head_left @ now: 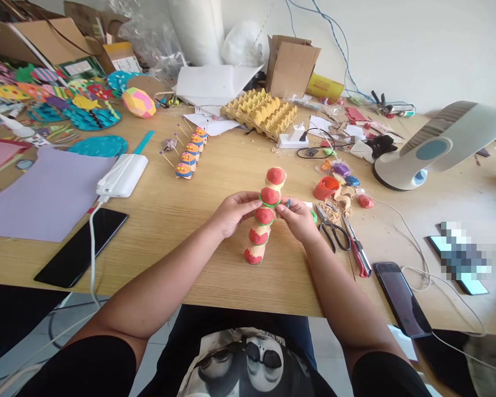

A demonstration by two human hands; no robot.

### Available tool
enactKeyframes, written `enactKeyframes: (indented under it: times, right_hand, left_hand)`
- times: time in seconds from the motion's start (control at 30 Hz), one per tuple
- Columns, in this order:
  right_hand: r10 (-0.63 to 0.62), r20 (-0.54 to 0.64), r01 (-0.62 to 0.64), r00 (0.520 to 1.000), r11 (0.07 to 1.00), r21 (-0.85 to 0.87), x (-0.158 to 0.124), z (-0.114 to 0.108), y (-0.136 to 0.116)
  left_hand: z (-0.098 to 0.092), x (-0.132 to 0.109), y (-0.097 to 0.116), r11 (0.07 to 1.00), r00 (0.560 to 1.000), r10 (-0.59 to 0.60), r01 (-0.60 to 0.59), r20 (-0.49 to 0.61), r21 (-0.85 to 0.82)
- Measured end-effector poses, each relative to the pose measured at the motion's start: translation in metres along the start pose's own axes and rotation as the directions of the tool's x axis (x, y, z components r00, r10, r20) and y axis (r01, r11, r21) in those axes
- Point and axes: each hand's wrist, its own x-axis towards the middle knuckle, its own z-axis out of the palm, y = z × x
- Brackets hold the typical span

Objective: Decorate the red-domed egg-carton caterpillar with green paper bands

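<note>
In the middle of the table a strip of egg carton cups [258, 236] stands in a row pointing away from me. Red clay-like caps cover its bumps, and thin green bands run around several of them. My left hand [235, 214] pinches the strip's left side near the second cup from the far end. On the opposite side, my right hand [298, 218] has its thumb and fingers closed at the strip's edge by the green band. A small bluish bit shows at the right fingertips, too small to name.
Scissors [334, 227] and a red cutter knife [357, 248] lie right of my right hand, beside an orange cup [325, 188]. Phones lie on both sides. A finished-looking caterpillar strip [191, 153], yellow egg trays [259, 113] and a white fan [427, 149] stand farther back.
</note>
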Motion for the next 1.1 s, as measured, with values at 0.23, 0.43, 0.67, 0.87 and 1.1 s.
enactKeyframes:
  times: [0.23, 0.43, 0.67, 0.87, 1.1]
  right_hand:
    - [-0.001, -0.062, -0.002, 0.998, 0.999, -0.051, -0.0018, 0.0041, -0.0033]
    - [-0.029, -0.075, 0.029, 0.997, 1.000, 0.005, -0.0019, 0.0068, -0.0051]
    - [-0.029, -0.058, 0.027, 0.998, 0.999, -0.023, -0.0016, 0.0047, -0.0033]
    - [-0.040, -0.075, 0.038, 0.996, 0.999, -0.028, -0.0006, 0.0045, -0.0023]
    - [-0.031, -0.068, 0.030, 0.997, 0.999, -0.021, -0.0009, 0.0050, -0.0015]
  left_hand:
    - [0.0001, 0.0005, -0.0011, 1.000, 1.000, -0.003, 0.003, 0.008, 0.000]
    - [0.0016, -0.0004, -0.0007, 1.000, 1.000, -0.005, 0.005, 0.000, -0.024]
    - [0.0013, 0.0001, -0.0014, 0.999, 1.000, -0.004, 0.004, -0.001, -0.039]
    - [0.0001, 0.0011, -0.0025, 0.999, 1.000, -0.006, 0.007, 0.014, -0.041]
    - [0.0018, 0.0022, -0.0039, 1.000, 0.999, 0.003, -0.004, -0.040, -0.030]
